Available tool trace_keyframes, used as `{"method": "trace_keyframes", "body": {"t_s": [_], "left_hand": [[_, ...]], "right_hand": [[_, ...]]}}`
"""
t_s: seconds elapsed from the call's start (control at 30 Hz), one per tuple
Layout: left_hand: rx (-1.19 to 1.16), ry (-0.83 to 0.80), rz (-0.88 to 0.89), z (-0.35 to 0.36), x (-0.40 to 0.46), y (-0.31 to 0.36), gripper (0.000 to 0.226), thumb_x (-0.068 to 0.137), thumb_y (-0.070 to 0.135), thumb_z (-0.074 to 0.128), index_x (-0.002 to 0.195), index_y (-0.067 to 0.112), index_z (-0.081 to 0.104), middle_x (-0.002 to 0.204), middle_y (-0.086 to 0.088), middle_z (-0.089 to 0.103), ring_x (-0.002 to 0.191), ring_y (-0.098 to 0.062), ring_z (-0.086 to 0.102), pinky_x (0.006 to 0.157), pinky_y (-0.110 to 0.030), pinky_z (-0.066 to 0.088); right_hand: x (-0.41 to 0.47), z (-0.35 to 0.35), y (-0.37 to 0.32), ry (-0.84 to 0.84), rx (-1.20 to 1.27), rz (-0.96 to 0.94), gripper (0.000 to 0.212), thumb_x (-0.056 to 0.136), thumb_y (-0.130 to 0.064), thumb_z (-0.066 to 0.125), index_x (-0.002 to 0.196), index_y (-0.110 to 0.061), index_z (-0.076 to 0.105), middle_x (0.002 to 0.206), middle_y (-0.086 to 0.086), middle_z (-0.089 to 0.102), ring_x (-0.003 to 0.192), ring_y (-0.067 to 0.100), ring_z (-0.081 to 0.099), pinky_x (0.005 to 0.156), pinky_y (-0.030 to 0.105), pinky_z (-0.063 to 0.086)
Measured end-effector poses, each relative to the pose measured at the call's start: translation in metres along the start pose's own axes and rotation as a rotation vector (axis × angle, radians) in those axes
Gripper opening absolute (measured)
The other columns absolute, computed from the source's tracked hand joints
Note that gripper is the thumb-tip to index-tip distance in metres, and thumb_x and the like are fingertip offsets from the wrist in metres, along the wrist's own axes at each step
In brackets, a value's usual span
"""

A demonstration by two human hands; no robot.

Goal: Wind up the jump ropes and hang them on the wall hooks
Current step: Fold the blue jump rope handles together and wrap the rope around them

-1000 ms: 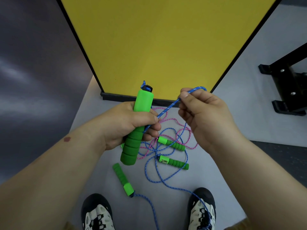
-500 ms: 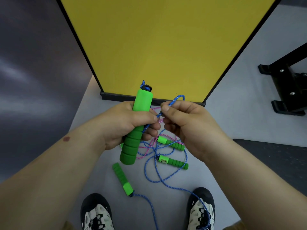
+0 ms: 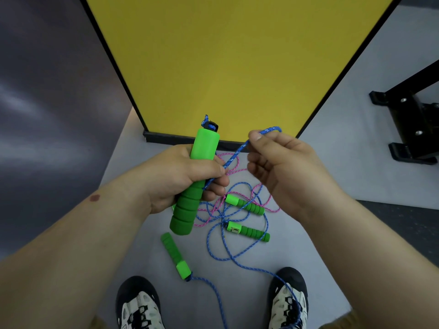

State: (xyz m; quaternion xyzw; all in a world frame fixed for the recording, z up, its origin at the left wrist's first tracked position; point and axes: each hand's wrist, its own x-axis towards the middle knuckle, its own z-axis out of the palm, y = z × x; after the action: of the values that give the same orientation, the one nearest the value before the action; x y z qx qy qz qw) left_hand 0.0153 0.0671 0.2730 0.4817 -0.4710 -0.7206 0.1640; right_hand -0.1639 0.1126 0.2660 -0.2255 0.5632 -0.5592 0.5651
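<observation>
Below the hands, green handles (image 3: 247, 206) and pink cord (image 3: 231, 170) tangle on the floor (image 3: 332, 162), a yellow panel (image 3: 225, 62) beyond. The left hand (image 3: 180, 176) grips a green handle (image 3: 194, 179); the right hand (image 3: 282, 167) pinches its blue rope (image 3: 234, 157), pulled up rightward.

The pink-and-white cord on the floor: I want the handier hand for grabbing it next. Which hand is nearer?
Left, narrowly. The left hand grips the green foam handle directly over the pink-and-white cord; the right hand pinches the blue cord just beside it.
</observation>
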Motion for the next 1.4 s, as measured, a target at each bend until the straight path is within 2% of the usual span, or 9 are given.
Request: {"method": "trace_keyframes", "body": {"t_s": [0.17, 0.37, 0.5, 0.57, 0.73, 0.93, 1.17, 1.3, 1.4], "left_hand": [[0.013, 0.006, 0.003, 0.001, 0.0, 0.0, 0.003, 0.093, 0.003, 0.063, 0.096, 0.002, 0.065, 0.074, -0.011, 0.071, 0.063, -0.017, 0.068, 0.056, -0.024, 0.056], [0.001, 0.009, 0.01, 0.0, 0.001, 0.0, 0.003, 0.094, 0.004, 0.062, 0.092, 0.004, 0.064, 0.077, -0.012, 0.07, 0.066, -0.02, 0.068, 0.059, -0.026, 0.057], [0.026, 0.004, 0.016, -0.002, 0.002, -0.001, 0.003, 0.094, 0.003, 0.062, 0.093, 0.002, 0.064, 0.08, -0.013, 0.071, 0.069, -0.021, 0.068, 0.06, -0.027, 0.057], [0.027, 0.004, 0.016, -0.003, 0.002, -0.001, 0.002, 0.094, 0.003, 0.062, 0.093, 0.002, 0.064, 0.081, -0.014, 0.071, 0.07, -0.022, 0.069, 0.059, -0.027, 0.057], [0.031, 0.01, 0.021, -0.003, 0.001, -0.001, 0.001, 0.093, 0.001, 0.063, 0.092, 0.002, 0.063, 0.078, -0.014, 0.07, 0.068, -0.021, 0.068, 0.058, -0.027, 0.056], [0.019, 0.017, 0.003, 0.0, 0.0, 0.0, 0.002, 0.092, 0.002, 0.064, 0.093, 0.002, 0.065, 0.076, -0.013, 0.071, 0.064, -0.019, 0.068, 0.057, -0.025, 0.056], [0.009, 0.003, 0.001, 0.0, 0.0, 0.001, 0.002, 0.094, 0.003, 0.062, 0.094, 0.003, 0.065, 0.078, -0.012, 0.071, 0.066, -0.019, 0.068, 0.058, -0.026, 0.057], [0.023, 0.008, 0.006, -0.002, -0.001, 0.0, 0.002, 0.093, 0.002, 0.063, 0.095, 0.001, 0.064, 0.078, -0.012, 0.072, 0.066, -0.019, 0.069, 0.058, -0.025, 0.057], [0.027, 0.003, 0.012, -0.001, -0.001, 0.001, 0.001, 0.093, 0.001, 0.063, 0.093, 0.001, 0.064, 0.078, -0.014, 0.071, 0.066, -0.019, 0.068, 0.058, -0.026, 0.057]], "right_hand": [[-0.009, 0.009, 0.015, -0.158, -0.273, -0.047, 0.016, 0.094, -0.016, 0.069, 0.078, -0.01, 0.071, 0.075, 0.01, 0.059, 0.07, 0.016, 0.055, 0.066, 0.023, 0.051], [0.0, 0.001, 0.01, 0.012, -0.169, -0.129, 0.02, 0.094, -0.013, 0.068, 0.089, 0.006, 0.067, 0.08, -0.002, 0.066, 0.071, 0.017, 0.056, 0.07, 0.028, 0.051], [0.004, -0.004, 0.003, 0.137, -0.094, -0.161, 0.017, 0.093, -0.019, 0.07, 0.078, -0.012, 0.071, 0.068, 0.0, 0.062, 0.068, 0.015, 0.057, 0.075, 0.031, 0.053], [0.004, -0.005, 0.0, 0.157, -0.057, -0.153, 0.02, 0.093, -0.019, 0.07, 0.075, -0.013, 0.068, 0.064, -0.001, 0.06, 0.066, 0.015, 0.057, 0.074, 0.029, 0.054], [0.001, -0.001, 0.0, 0.039, 0.02, -0.043, 0.013, 0.094, -0.019, 0.069, 0.084, -0.011, 0.066, 0.07, 0.002, 0.059, 0.067, 0.015, 0.057, 0.068, 0.027, 0.054], [-0.007, 0.009, 0.016, -0.151, -0.174, -0.004, 0.01, 0.094, -0.017, 0.068, 0.085, -0.012, 0.073, 0.077, 0.006, 0.06, 0.073, 0.016, 0.057, 0.067, 0.025, 0.051], [-0.002, 0.003, 0.011, 0.036, -0.142, -0.089, 0.014, 0.093, -0.016, 0.07, 0.087, -0.004, 0.072, 0.075, 0.007, 0.06, 0.07, 0.017, 0.055, 0.069, 0.029, 0.051], [0.004, -0.004, 0.001, 0.146, -0.07, -0.123, 0.017, 0.092, -0.02, 0.072, 0.077, -0.013, 0.07, 0.07, 0.004, 0.059, 0.07, 0.017, 0.055, 0.073, 0.03, 0.053], [0.003, -0.004, -0.001, 0.122, -0.028, -0.103, 0.018, 0.092, -0.02, 0.072, 0.076, -0.014, 0.067, 0.071, 0.004, 0.058, 0.068, 0.017, 0.055, 0.07, 0.029, 0.053]]}}
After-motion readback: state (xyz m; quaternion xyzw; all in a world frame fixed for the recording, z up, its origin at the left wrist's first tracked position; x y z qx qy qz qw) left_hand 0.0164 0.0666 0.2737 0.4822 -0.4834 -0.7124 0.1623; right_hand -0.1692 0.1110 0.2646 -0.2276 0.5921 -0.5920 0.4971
